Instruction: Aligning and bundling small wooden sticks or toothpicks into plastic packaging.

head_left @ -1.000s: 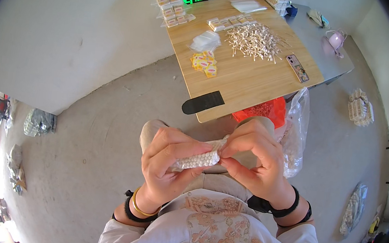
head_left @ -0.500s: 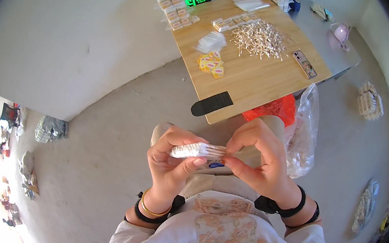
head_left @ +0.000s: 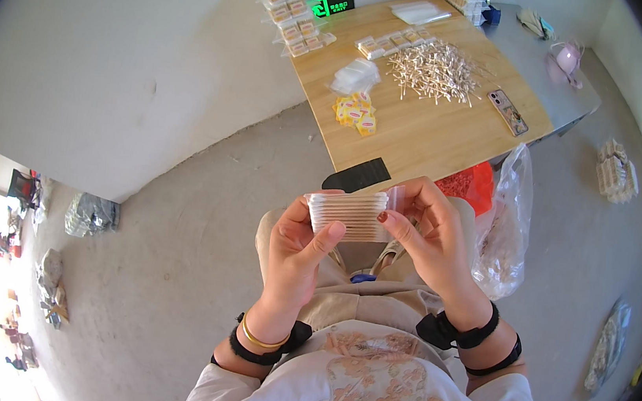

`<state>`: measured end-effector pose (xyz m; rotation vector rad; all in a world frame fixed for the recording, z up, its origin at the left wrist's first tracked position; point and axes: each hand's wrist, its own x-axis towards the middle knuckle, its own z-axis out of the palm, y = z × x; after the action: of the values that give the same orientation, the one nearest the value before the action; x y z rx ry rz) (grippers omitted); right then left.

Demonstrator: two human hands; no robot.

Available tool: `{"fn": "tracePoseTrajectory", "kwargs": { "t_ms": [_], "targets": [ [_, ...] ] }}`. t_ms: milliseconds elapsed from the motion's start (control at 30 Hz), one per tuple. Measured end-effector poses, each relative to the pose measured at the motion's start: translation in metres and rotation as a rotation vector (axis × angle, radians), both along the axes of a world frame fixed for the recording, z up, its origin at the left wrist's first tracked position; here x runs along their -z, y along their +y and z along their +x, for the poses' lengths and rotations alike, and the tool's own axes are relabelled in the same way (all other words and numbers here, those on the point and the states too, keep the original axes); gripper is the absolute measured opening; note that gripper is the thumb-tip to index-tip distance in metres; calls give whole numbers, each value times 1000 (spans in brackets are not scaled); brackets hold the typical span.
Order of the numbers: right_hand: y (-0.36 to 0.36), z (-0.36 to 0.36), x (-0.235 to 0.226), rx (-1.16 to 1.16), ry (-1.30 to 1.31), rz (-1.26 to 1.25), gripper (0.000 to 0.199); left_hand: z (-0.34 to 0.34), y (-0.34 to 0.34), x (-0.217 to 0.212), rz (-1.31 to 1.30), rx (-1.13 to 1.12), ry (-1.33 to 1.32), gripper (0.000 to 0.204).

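Observation:
Above my lap, a flat pack of cotton swabs (head_left: pixel 347 218) is held between both hands, its sticks lying side by side and running crosswise. My left hand (head_left: pixel 292 246) grips the left end, thumb pressed over the front. At the right end my right hand (head_left: pixel 436 229) pinches the edge between thumb and fingers, where a bit of clear plastic film (head_left: pixel 395 199) shows. The fingers behind the pack are hidden. Beyond my hands, on the wooden table (head_left: pixel 414 144), lies a heap of loose cotton swabs (head_left: pixel 435 69).
Yellow cards (head_left: pixel 355 113), clear bags (head_left: pixel 355 76), a row of small packs (head_left: pixel 393 42) and a phone (head_left: pixel 508 112) lie on the table. A black pad (head_left: pixel 358 175) juts from its near edge. Red (head_left: pixel 473 185) and clear plastic bags (head_left: pixel 503 237) sit below right.
The pack has turned from edge-on to broad side up, so its row of sticks now shows. My right fingers have shifted along its right end. The view has moved slightly.

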<state>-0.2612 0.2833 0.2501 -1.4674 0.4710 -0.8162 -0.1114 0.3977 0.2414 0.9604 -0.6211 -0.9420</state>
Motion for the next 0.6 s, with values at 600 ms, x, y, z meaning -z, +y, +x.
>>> {"fn": "tracePoseTrajectory", "kwargs": {
  "t_ms": [600],
  "targets": [
    [-19, 14, 9, 138, -64, -97, 9, 9, -13, 16, 53, 30, -159, 27]
  ]
}}
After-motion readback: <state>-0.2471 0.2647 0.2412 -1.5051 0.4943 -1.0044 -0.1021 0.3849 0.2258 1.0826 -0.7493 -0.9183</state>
